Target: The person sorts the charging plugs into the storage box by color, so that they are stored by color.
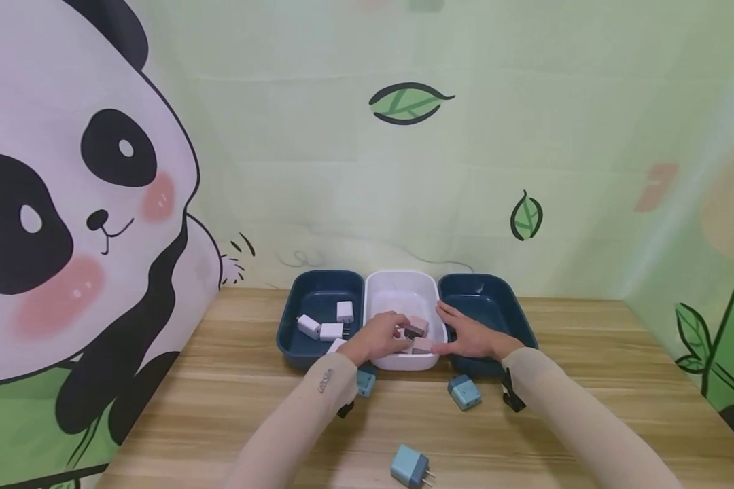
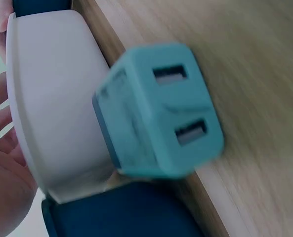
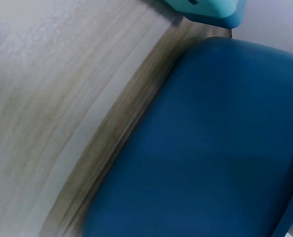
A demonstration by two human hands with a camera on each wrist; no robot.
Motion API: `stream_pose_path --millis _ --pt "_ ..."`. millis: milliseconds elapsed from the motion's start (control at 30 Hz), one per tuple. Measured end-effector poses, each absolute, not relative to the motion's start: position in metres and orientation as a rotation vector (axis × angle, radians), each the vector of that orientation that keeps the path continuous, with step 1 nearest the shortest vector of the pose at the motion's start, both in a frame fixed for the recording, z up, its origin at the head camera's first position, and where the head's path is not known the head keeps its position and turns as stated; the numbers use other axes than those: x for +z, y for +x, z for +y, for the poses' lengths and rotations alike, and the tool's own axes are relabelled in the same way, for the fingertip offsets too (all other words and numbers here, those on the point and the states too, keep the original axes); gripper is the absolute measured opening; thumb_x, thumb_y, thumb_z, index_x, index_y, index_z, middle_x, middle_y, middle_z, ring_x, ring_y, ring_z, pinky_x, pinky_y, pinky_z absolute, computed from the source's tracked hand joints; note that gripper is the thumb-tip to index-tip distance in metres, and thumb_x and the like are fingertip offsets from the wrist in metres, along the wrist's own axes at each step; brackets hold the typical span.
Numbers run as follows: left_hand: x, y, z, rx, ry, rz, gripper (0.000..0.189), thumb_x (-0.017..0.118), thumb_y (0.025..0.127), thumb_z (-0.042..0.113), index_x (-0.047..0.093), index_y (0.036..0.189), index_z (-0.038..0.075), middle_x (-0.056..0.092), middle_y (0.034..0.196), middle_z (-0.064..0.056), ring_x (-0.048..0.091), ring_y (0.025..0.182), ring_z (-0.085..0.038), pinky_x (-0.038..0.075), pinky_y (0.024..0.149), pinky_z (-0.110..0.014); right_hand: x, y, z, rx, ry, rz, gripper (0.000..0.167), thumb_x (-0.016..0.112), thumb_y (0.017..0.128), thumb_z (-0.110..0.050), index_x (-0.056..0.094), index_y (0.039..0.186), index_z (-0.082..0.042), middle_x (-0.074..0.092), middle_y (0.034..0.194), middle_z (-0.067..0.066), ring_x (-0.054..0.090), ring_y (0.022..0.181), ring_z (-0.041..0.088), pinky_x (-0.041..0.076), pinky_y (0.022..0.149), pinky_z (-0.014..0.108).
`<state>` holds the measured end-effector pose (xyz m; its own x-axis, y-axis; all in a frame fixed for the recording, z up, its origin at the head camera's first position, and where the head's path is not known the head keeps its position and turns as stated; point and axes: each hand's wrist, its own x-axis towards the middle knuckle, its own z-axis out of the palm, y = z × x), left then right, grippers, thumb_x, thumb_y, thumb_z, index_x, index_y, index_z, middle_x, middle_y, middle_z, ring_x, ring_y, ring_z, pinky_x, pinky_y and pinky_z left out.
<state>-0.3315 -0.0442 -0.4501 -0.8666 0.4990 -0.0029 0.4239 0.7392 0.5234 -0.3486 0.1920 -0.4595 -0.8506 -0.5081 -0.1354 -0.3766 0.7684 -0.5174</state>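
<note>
My left hand [image 1: 380, 337] reaches into the white tray [image 1: 397, 363] from its left side, with bent fingers and thumb around the small plug-in chargers there. Pinkish chargers [image 1: 422, 346] and a dark-ended one [image 1: 413, 331] lie right at its fingertips; I cannot tell if it pinches one. Along the tray's right side my right hand [image 1: 472, 337] spreads its fingers at the rim, the thumb low and the other fingers higher up. Its palm is over the right dark blue tray [image 1: 489, 305]. In the left wrist view, the left hand [image 2: 8, 173] shows partly behind the white tray's wall.
White chargers [image 1: 332, 332] lie in the left dark blue tray [image 1: 293, 350]. On the wooden table are a two-port teal charger [image 2: 158, 111] near the left wrist, another teal charger [image 1: 465, 392] before the right tray and a blue charger [image 1: 410, 466] nearer the front.
</note>
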Motion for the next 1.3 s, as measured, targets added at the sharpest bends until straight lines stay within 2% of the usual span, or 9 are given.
stream_pose_path --millis 200,433,733,900,1000,1100,1300 --pt "-0.448 -0.329 -0.059 0.833 0.764 2.782 0.036 0.067 0.088 0.020 0.061 0.121 0.006 0.064 0.109 -0.010 0.059 0.094 -0.017 0.050 0.084 -0.032 -0.460 -0.350 0.196 -0.700 -0.657 2.694 0.101 0.068 0.080 -0.054 0.013 0.152 -0.011 0.004 0.158 0.008 0.012 0.141 0.037 0.023 0.105 0.059" --pt "-0.441 -0.319 -0.078 0.845 0.784 2.820 0.033 0.066 0.088 0.019 0.062 0.118 0.006 0.063 0.111 -0.007 0.059 0.096 -0.016 0.049 0.084 -0.032 -0.454 -0.348 0.196 -0.713 -0.647 2.692 0.099 0.070 0.080 -0.050 0.017 0.151 -0.008 0.006 0.158 0.009 0.012 0.141 0.037 0.021 0.106 0.059" --pt "-0.434 -0.295 -0.096 0.849 0.833 2.807 0.030 0.066 0.089 0.019 0.063 0.117 0.009 0.064 0.111 -0.006 0.057 0.096 -0.014 0.048 0.086 -0.032 -0.452 -0.346 0.196 -0.666 -0.638 2.706 0.098 0.069 0.079 -0.053 0.020 0.151 -0.007 0.008 0.158 0.010 0.013 0.141 0.036 0.022 0.106 0.058" --pt "-0.433 -0.279 -0.105 0.830 0.885 2.835 0.030 0.067 0.089 0.020 0.063 0.117 0.011 0.063 0.112 -0.004 0.057 0.096 -0.013 0.048 0.087 -0.031 -0.445 -0.337 0.198 -0.632 -0.641 2.769 0.097 0.068 0.078 -0.057 0.024 0.150 -0.009 0.014 0.156 0.014 0.019 0.139 0.038 0.026 0.104 0.060" --pt "-0.433 -0.267 -0.109 0.822 0.923 2.838 0.031 0.067 0.088 0.020 0.064 0.117 0.010 0.063 0.110 -0.005 0.058 0.098 -0.016 0.048 0.088 -0.031 -0.442 -0.331 0.205 -0.611 -0.682 2.837 0.094 0.067 0.079 -0.057 0.027 0.149 -0.008 0.021 0.153 0.018 0.033 0.133 0.038 0.033 0.101 0.058" --pt "-0.437 -0.258 -0.112 0.810 0.970 2.841 0.031 0.068 0.088 0.019 0.064 0.116 0.007 0.063 0.108 -0.006 0.059 0.098 -0.019 0.048 0.087 -0.032 -0.441 -0.323 0.218 -0.616 -0.723 2.897 0.091 0.068 0.080 -0.054 0.029 0.147 -0.005 0.027 0.150 0.021 0.038 0.130 0.038 0.036 0.099 0.056" --pt "-0.446 -0.248 -0.117 0.775 0.973 2.847 0.036 0.068 0.088 0.019 0.062 0.121 0.007 0.061 0.114 -0.003 0.058 0.101 -0.020 0.048 0.089 -0.035 -0.444 -0.309 0.247 -0.642 -0.713 2.992 0.089 0.069 0.080 -0.052 0.035 0.144 0.000 0.032 0.146 0.024 0.030 0.132 0.042 0.030 0.102 0.059"
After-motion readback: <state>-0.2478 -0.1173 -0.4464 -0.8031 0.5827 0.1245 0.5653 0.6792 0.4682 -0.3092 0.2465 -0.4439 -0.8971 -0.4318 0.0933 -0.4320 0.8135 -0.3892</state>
